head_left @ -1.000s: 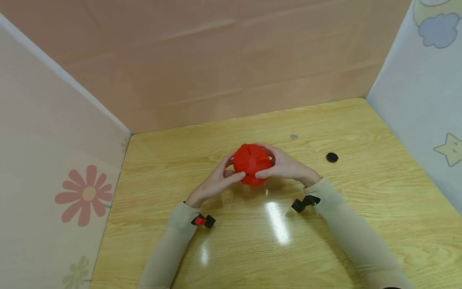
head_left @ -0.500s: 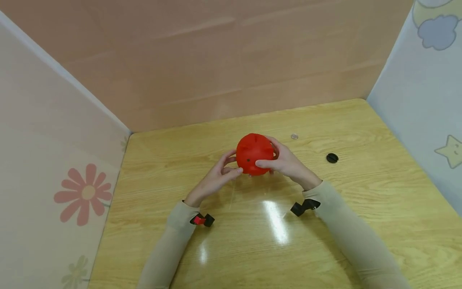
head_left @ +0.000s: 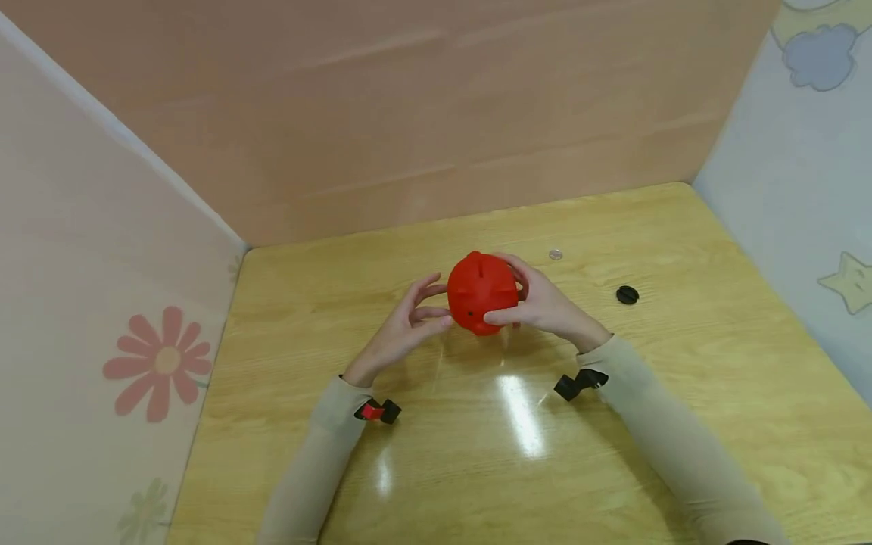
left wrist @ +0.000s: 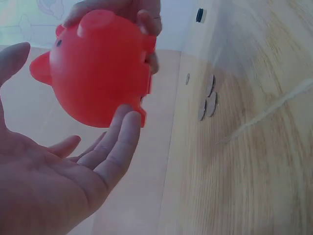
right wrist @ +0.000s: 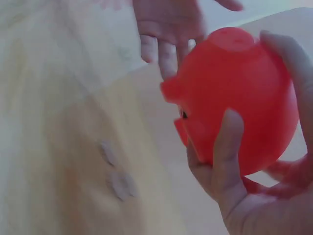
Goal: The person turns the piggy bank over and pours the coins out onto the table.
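Note:
A round red piggy bank (head_left: 478, 284), with a snout, ears and a top slot, is held up off the table. My right hand (head_left: 548, 306) grips it from the right, thumb across the front and the other fingers behind and beneath. On the other side, my left hand (head_left: 398, 329) has loosely spread fingers; in the left wrist view two fingertips (left wrist: 128, 120) are right at the pig's underside. Below the bank lie several coins (left wrist: 212, 104), hidden from the head view. In the right wrist view the pig's feet (right wrist: 171, 91) point toward the table.
One coin (head_left: 555, 255) lies farther back on the wooden table (head_left: 681, 363), right of the bank. A black round plug (head_left: 627, 295) is beyond my right wrist. A brown panel (head_left: 436, 113) closes the back, and pale printed panels (head_left: 54, 265) stand at both sides.
The piggy bank has shifted slightly away and to the right, its slot turning with it. My left fingers have loosened from their hold, while the right hand keeps its grip.

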Demonstrator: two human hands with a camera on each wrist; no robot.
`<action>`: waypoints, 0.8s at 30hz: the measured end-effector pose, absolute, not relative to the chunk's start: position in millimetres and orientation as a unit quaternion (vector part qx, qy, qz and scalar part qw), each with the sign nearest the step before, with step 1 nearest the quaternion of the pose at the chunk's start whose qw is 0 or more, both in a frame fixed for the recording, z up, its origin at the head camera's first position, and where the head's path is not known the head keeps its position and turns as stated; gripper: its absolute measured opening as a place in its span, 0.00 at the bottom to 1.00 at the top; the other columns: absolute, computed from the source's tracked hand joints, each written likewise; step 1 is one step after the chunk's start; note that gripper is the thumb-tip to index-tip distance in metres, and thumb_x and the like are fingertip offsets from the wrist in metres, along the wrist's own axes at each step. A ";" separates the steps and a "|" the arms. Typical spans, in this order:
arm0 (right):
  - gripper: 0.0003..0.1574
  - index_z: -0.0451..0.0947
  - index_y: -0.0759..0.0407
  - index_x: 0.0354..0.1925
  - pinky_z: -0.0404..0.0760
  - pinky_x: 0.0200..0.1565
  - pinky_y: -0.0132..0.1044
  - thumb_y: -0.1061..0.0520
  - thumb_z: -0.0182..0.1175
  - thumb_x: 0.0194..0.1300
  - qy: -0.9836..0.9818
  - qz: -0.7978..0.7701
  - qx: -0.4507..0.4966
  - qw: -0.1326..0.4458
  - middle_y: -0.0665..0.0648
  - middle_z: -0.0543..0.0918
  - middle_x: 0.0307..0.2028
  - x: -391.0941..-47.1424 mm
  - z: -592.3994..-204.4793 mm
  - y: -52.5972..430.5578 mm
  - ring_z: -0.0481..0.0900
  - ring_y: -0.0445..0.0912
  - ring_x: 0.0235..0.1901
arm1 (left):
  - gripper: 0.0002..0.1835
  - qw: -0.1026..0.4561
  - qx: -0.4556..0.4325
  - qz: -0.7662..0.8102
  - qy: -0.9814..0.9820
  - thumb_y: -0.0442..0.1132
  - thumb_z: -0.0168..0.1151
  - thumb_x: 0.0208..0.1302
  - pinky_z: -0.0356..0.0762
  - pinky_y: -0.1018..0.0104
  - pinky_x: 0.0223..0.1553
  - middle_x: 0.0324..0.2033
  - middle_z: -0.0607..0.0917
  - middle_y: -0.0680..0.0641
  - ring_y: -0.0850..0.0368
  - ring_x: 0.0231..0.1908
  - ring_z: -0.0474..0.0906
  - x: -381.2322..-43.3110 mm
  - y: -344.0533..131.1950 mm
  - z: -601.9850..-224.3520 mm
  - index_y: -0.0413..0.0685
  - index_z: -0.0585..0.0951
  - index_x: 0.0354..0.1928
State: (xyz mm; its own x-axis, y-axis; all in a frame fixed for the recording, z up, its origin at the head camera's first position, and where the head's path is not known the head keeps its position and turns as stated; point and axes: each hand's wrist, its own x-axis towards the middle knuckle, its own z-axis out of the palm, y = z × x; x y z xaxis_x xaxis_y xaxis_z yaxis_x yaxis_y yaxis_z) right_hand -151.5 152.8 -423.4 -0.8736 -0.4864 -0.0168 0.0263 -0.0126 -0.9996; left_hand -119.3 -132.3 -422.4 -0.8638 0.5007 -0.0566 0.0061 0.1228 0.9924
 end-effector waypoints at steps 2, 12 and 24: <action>0.57 0.57 0.44 0.82 0.90 0.34 0.45 0.54 0.75 0.64 0.726 -0.637 -0.152 0.211 0.59 0.77 0.67 -152.5 -421.5 151.8 0.81 0.55 0.56 | 0.44 0.197 0.169 0.631 0.731 0.40 0.65 0.76 0.81 0.47 0.67 0.80 0.65 0.43 0.36 0.68 0.77 -119.7 -133.2 -423.0 0.51 0.52 0.85; 0.59 0.56 0.49 0.82 0.91 0.44 0.50 0.55 0.76 0.62 0.748 -0.599 -0.154 0.239 0.65 0.72 0.73 -151.6 -427.6 144.8 0.80 0.64 0.61 | 0.43 0.236 0.146 0.611 0.741 0.43 0.64 0.76 0.79 0.41 0.68 0.80 0.63 0.43 0.39 0.67 0.78 -117.9 -128.7 -426.3 0.58 0.53 0.85; 0.60 0.57 0.56 0.81 0.87 0.59 0.52 0.56 0.78 0.59 0.728 -0.578 -0.241 0.279 0.65 0.72 0.71 -159.0 -431.8 160.9 0.78 0.63 0.65 | 0.47 0.280 0.202 0.567 0.748 0.48 0.67 0.74 0.83 0.49 0.63 0.79 0.66 0.43 0.46 0.60 0.85 -114.4 -133.3 -428.8 0.59 0.51 0.86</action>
